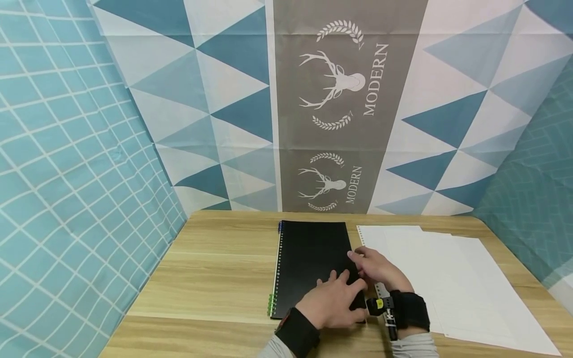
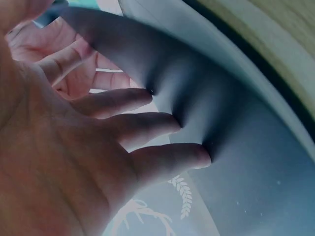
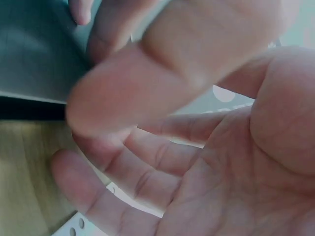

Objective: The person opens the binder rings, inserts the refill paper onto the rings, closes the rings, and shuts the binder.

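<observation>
A black-covered loose-leaf notebook [image 1: 309,253] lies on the wooden table, a row of holes along its left side. Green binding rings [image 1: 271,304] show at its lower left and a blue one [image 1: 280,227] at its upper left. My left hand [image 1: 333,301] is over the lower right of the cover. In the left wrist view three fairly straight fingers press dents into the dark cover [image 2: 256,132]. My right hand [image 1: 380,268] pinches the notebook's right edge, thumb on top. The right wrist view has the thumb [image 3: 113,98] at that edge, partly hiding the other fingers.
White hole-punched sheets [image 1: 447,278] lie overlapping on the right side of the table, close beside my right wrist. Wood tabletop [image 1: 215,278] extends left of the notebook. A patterned curtain [image 1: 237,99] hangs behind the table's back edge.
</observation>
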A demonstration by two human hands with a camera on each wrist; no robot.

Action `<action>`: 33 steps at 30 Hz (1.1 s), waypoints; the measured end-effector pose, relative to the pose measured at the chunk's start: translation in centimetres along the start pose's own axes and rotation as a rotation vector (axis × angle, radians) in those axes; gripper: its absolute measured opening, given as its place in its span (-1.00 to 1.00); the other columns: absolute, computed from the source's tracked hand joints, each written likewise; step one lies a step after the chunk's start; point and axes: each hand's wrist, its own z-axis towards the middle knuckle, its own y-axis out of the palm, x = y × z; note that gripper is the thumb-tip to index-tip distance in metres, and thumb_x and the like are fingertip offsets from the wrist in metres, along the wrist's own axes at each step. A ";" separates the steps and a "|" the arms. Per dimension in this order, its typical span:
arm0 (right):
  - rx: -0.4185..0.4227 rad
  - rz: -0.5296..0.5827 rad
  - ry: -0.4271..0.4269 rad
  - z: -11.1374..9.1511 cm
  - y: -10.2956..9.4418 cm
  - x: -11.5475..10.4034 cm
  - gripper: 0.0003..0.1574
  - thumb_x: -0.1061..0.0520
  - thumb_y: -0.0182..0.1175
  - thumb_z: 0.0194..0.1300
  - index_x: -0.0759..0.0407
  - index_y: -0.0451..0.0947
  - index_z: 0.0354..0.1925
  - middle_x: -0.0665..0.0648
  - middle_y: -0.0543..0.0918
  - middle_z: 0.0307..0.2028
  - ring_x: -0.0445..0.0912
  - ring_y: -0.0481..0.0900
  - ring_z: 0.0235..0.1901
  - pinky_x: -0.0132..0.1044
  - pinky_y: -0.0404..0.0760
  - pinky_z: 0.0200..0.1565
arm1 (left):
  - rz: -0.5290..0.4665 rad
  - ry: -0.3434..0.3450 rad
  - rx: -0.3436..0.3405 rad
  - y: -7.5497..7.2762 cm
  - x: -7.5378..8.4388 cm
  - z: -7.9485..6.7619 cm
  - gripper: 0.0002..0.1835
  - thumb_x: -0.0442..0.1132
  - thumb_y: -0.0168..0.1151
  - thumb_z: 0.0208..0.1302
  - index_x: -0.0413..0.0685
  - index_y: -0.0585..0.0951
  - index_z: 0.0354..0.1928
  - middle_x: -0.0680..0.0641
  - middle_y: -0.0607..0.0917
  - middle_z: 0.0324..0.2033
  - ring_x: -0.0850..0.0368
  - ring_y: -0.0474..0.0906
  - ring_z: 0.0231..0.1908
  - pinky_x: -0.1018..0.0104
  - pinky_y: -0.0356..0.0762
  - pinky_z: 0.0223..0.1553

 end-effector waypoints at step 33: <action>0.066 -0.394 -0.313 -0.3 0.8 -0.1 -0.44 0.17 0.22 0.36 0.33 0.49 0.28 0.41 0.59 0.17 0.31 0.56 0.17 0.20 0.55 0.15 | 0.182 0.134 0.422 -1.9 0.5 -0.7 -0.75 -0.18 0.07 0.51 0.12 0.75 -0.05 0.07 0.72 0.04 0.29 0.72 -0.22 0.47 0.64 -0.32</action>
